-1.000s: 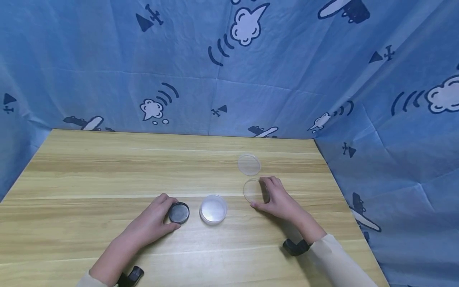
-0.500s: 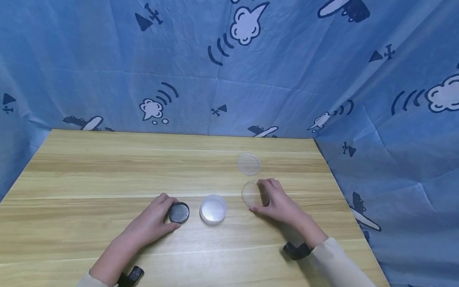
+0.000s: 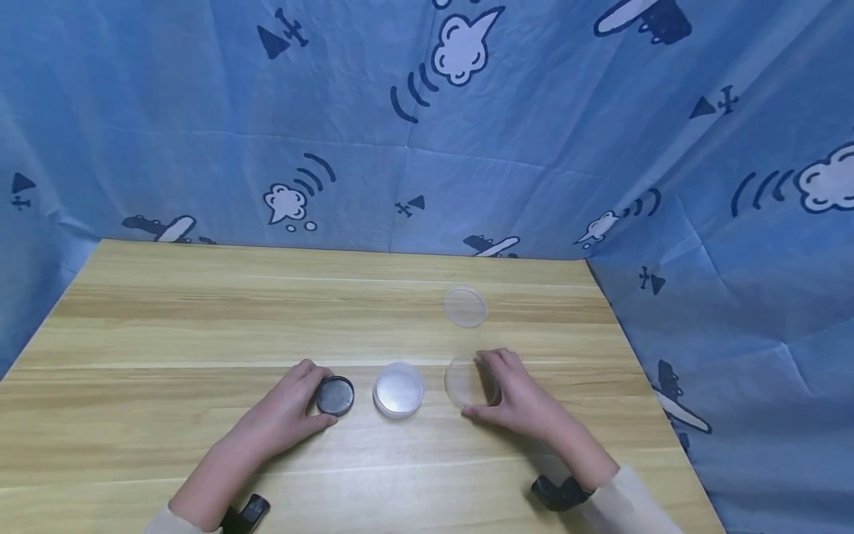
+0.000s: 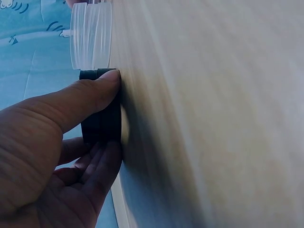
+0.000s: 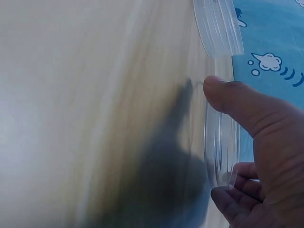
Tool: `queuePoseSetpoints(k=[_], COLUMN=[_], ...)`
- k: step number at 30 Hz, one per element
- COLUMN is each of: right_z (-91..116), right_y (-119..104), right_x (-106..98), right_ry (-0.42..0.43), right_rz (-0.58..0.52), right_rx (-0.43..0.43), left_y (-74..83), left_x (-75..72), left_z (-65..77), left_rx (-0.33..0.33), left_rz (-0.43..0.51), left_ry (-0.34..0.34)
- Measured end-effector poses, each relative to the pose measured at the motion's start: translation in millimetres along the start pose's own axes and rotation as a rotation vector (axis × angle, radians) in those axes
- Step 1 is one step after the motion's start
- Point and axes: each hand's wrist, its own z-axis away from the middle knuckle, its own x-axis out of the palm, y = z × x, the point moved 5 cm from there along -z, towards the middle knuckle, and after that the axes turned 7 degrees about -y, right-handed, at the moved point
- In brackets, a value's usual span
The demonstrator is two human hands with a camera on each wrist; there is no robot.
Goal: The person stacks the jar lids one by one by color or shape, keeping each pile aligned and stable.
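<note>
My left hand (image 3: 276,419) grips a short black round case (image 3: 336,396) by its sides on the table. In the left wrist view the black case (image 4: 103,122) sits between thumb and fingers. To its right stands a stack of clear round plastic dishes (image 3: 398,390), apart from both hands. My right hand (image 3: 517,397) holds a clear shallow round dish (image 3: 459,383) by its edge, right of the stack. In the right wrist view, thumb and fingers pinch the held dish (image 5: 220,142) at opposite sides, low over or on the tabletop; I cannot tell which.
Further back lies another clear disc (image 3: 465,306), flat on the wooden table (image 3: 200,319). A blue patterned cloth (image 3: 360,111) hangs behind the table and along its right side. Black wrist straps (image 3: 560,493) show on both wrists.
My right hand has drawn the clear dish toward me and slightly left, away from the disc at the back. My left hand, the black case and the stack have stayed in place.
</note>
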Motion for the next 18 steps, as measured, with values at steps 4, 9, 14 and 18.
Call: queuePoseSetpoints(k=[4,9,14,18], right_z=[5.3,10.8,14.7,16.3], right_y=[-2.8,-4.5,-5.3,-5.3], right_x=[3.2,6.8,9.9,11.2], right_ry=[-0.016,-0.009,0.010,0.013], right_rz=[0.012,0.028,0.048,0.054], right_rx=[-0.005,-0.020,-0.046,-0.042], left_y=[-0.5,-0.7,-0.3,0.2], left_x=[0.6,0.4,-0.9,-1.0], left_z=[0.0,0.1,-0.2,-1.1], left_rx=[0.004,0.007,0.002,-0.003], left_rz=[0.002,0.003,0.000,0.014], left_ry=[0.002,0.004,0.000,-0.009])
